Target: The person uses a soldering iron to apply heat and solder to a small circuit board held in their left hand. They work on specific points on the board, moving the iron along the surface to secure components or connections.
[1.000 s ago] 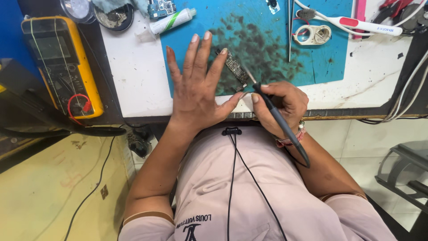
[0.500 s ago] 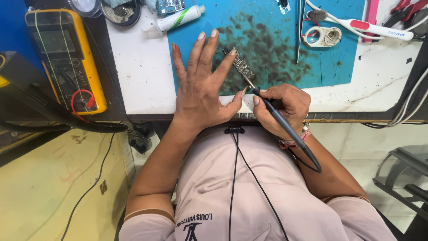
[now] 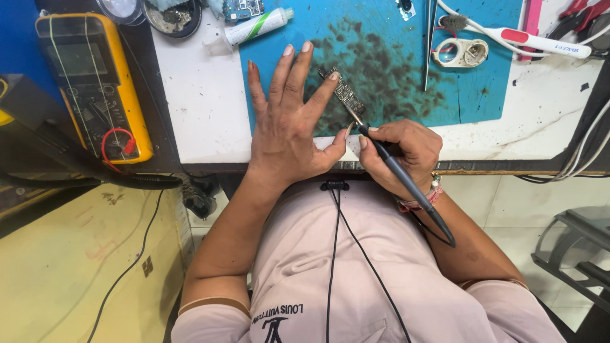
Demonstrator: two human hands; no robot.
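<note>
Lying on the blue mat of the bench, a small circuit board is pinned by the spread left hand. A soldering iron, gripped in the right hand, is touched to the board's near end.

1. Two hands of mine: left hand flat on the mat, right hand gripping one soldering iron.
2. One small circuit board, centre.
3. One blue mat.
4. One yellow multimeter, far left.
5. One white tube, far.
6. One toothbrush, far right.
7. One round dish, far left.
</note>
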